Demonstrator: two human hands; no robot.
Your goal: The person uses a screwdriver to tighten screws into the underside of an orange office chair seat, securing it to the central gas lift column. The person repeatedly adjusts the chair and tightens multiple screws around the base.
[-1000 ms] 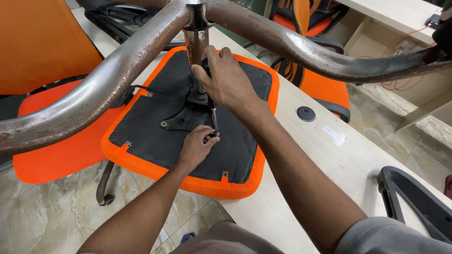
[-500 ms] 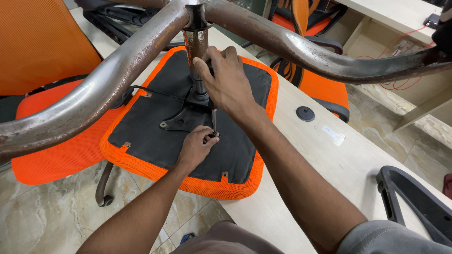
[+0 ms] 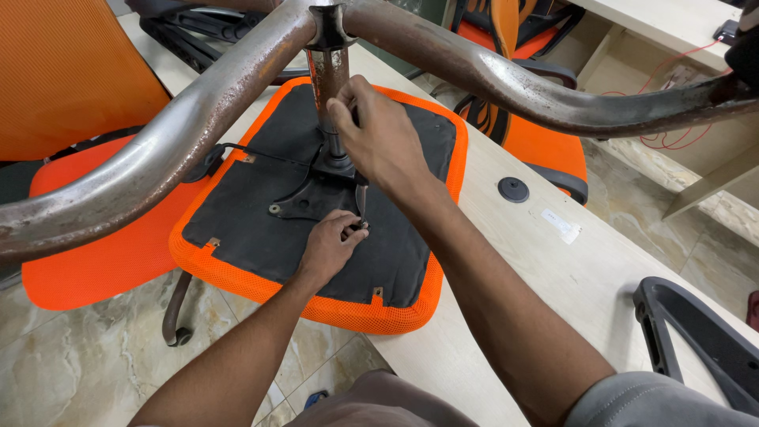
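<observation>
Gripping the rusty metal column [image 3: 330, 87] near its lower end, the right hand [image 3: 379, 138] has its fingers curled round the tube just above the black mounting plate [image 3: 312, 194]. That plate is fixed to the dark underside of an orange seat cushion [image 3: 316, 198], which lies upside down on the pale desk [image 3: 553, 261]. The column stands upright from the plate, its long axis rising toward the camera, where the curved, worn legs of the chair base [image 3: 182, 142] spread left and right across the top of the view.

The left hand [image 3: 332, 245] rests lower on the seat, nearer the person, its fingertips pinched together on a small metal part [image 3: 360, 227] just below the plate. A thin shaft [image 3: 361, 199] seems to run up from that part toward the right palm, though what it is cannot be told. So the plate and column base lie just beyond the left fingers and directly under the right hand, which is the nearer of the two to the column.

A black cable [image 3: 261, 154] trails from the plate to the left. Another orange chair seat [image 3: 95, 253] sits beside the desk, a round black cap [image 3: 513, 189] lies on the desktop, and a black plastic armrest [image 3: 696, 340] shows at the lower right
</observation>
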